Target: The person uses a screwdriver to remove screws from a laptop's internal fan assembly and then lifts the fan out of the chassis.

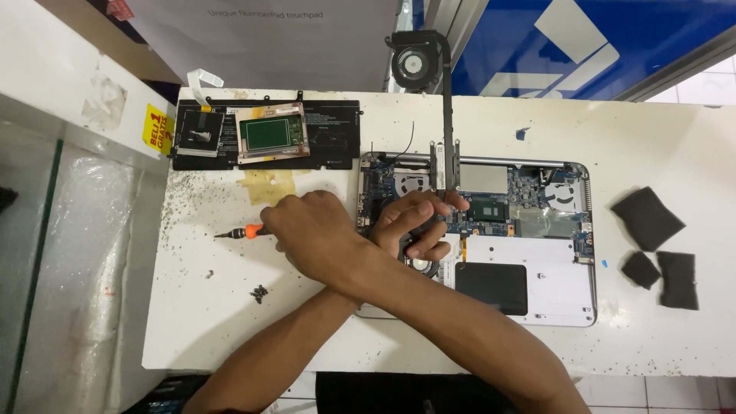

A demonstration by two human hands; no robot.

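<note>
White tabletop [537, 123], pitted with dark specks, carries everything in view, and we work down from it by size. The opened laptop base [567, 307] lies right of centre with its board exposed. A flat black battery pack [337, 130] sits well apart at the upper left, with a green-faced touchpad module [272, 134] resting on it. A loose cooling fan with heat pipe [418, 57] hangs over the far edge, and the pipe's long axis runs straight toward us down onto the laptop base. Three dark foam pads [648, 218] lie to the right of the base. Our forearms are crossed. The right arm passes over the left, so the right hand [307, 230] sits left of the base, over bare table. It is wrapped tightly around the orange-handled screwdriver [245, 231], whose long axis lies nearly level, tip pointing left, away from the laptop. The left hand [418, 222] is the nearer one to the board. Its fingers curl down over the round black fan [423, 261] seated in the base's left part, touching it. We cannot tell whether they clamp it or merely rest on it. The heat pipe's end stands just beyond the knuckles. A small cluster of screws [259, 292] lies near the right wrist, apart from the screwdriver.
</note>
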